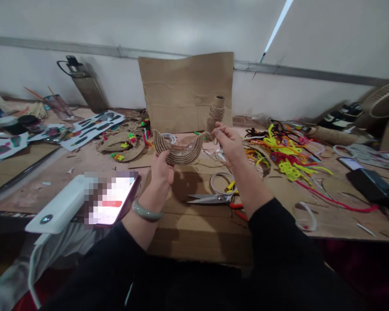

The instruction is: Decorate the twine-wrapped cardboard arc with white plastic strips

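My left hand is closed around a curved, boat-shaped piece wrapped in jute twine, held above the wooden table. My right hand pinches the twine strand at the piece's right end. A twine spool stands just behind my right hand, in front of a cardboard sheet. A jade-coloured bangle sits on my left wrist. Scissors with orange handles lie on the table below my hands.
A phone and a white power bank lie at the left front. Coloured pipe cleaners are piled at the right. Twine scraps, printed paper cutouts, a metal bottle and a fan stand around.
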Available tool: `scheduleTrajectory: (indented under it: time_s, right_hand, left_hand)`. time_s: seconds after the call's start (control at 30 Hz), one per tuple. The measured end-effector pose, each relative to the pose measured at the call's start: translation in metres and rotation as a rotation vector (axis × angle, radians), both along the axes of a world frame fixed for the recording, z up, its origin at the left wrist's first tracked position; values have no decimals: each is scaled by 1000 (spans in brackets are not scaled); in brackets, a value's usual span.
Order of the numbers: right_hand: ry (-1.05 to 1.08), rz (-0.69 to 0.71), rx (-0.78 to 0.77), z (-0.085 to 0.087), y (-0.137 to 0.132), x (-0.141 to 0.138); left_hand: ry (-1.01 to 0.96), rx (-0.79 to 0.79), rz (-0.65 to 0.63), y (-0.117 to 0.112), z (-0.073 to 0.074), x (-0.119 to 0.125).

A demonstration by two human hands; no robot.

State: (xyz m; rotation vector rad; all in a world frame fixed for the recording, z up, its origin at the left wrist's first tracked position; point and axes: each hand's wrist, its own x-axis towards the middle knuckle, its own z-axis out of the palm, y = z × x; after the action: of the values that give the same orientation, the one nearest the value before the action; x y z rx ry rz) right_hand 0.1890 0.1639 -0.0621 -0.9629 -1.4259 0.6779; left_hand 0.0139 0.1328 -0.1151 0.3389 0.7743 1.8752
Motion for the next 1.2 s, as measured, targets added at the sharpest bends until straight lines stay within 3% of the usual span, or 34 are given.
scheduleTrajectory:
  time_s: [0.07, 0.13, 0.3, 0.37, 0.57, 0.77, 0.97, 1.2]
  right_hand:
    - [50, 110, -158, -14, 5, -5]
    - [144, 110, -191, -22, 8, -5]
    - [482, -155, 18, -16, 13, 17]
    - [428, -103, -51, -15, 9, 17]
    - [9, 300, -300, -29, -11, -18]
    - [-58, 271, -280, -27, -8, -7]
    - [-96, 268, -246, -19, -5, 15]
    - [-198, 343, -235, -17, 0, 29]
  left_hand:
    - [-34, -3, 15, 0, 3, -1]
    - [-51, -3, 30, 1, 4, -2]
    - [-15, -22, 59, 2, 4, -2]
    - [-4, -40, 64, 1, 4, -1]
    - [-10, 15, 4, -3, 6, 2]
    - [116, -27, -178, -7, 4, 2]
    - [278, -194, -309, -12, 7, 2]
    - [304, -181, -398, -18, 11, 8]
